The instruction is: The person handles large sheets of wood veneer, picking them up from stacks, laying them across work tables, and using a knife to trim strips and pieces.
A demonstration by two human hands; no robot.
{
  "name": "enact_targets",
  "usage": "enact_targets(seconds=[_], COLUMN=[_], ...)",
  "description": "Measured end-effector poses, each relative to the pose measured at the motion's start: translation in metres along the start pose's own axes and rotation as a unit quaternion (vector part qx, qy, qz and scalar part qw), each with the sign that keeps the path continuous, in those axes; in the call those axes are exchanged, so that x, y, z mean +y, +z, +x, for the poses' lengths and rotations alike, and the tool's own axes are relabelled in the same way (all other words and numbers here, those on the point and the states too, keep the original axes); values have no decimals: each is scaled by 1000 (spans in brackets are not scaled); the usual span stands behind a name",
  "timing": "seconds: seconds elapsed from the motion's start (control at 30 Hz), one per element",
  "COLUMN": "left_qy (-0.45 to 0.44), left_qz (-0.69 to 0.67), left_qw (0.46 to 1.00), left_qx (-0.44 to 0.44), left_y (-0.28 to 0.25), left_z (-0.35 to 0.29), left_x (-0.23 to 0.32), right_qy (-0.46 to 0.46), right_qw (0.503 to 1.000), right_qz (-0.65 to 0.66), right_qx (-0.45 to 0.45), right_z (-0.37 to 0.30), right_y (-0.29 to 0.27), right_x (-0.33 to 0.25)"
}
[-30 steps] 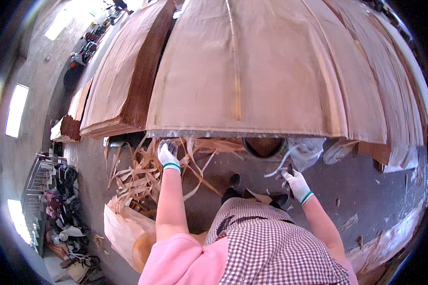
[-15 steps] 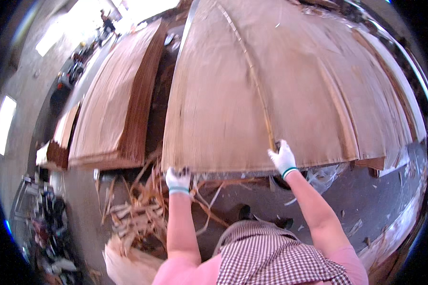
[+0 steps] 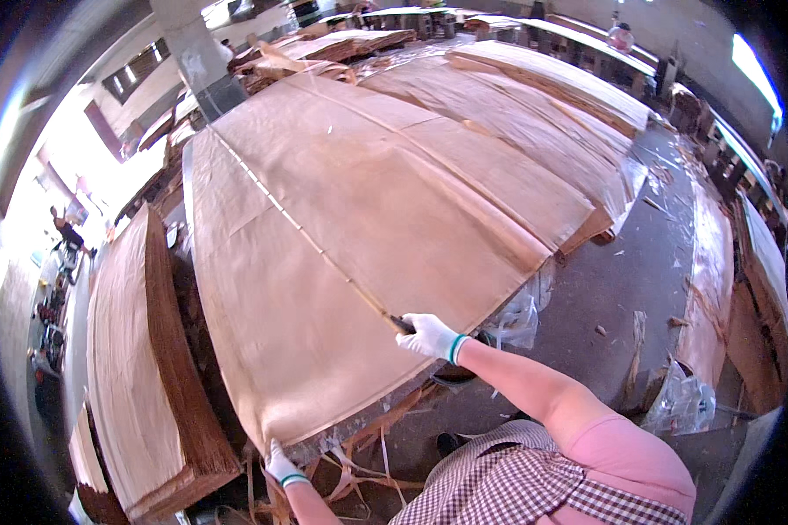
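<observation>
Over a broad tan veneer sheet (image 3: pixel 359 210), the white-gloved right hand (image 3: pixel 429 336) clasps a thin yellowish stick (image 3: pixel 324 254); the white-gloved left hand (image 3: pixel 280 462) sits at one corner, its grip unclear.

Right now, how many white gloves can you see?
2. One glove is on the right hand, gripping the long stick; the other is on the left hand, at the near left corner of the wooden sheet. Others could be hidden in the background.

Wide veneer stack (image 3: pixel 429 254) had segmented rod (image 3: pixel 366 296) across top. Grey floor (image 3: pixel 578 324) held pale scrap (image 3: pixel 636 350), clear plastic bag (image 3: pixel 679 401).
</observation>
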State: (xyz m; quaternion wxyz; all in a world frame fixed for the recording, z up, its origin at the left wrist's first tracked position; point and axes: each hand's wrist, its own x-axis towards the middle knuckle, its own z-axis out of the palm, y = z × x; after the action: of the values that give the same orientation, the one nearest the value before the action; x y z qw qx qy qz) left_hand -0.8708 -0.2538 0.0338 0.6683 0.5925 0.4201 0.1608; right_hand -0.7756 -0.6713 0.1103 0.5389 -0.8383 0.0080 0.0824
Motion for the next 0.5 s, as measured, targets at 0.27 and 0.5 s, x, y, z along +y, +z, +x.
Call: enact_targets(seconds=[0.27,0.5], left_qy=[-14,-91], left_qz=[-20,-43], left_qw=[996,995], left_qx=[83,-7], left_y=[-55,-66], left_z=[86,49], left_x=[16,-15], right_qy=[-41,-62], right_qw=[999,994], right_qz=[-11,22], right_qx=[3,90], right_z=[-12,-50], right_y=[33,21], right_x=[-9,84])
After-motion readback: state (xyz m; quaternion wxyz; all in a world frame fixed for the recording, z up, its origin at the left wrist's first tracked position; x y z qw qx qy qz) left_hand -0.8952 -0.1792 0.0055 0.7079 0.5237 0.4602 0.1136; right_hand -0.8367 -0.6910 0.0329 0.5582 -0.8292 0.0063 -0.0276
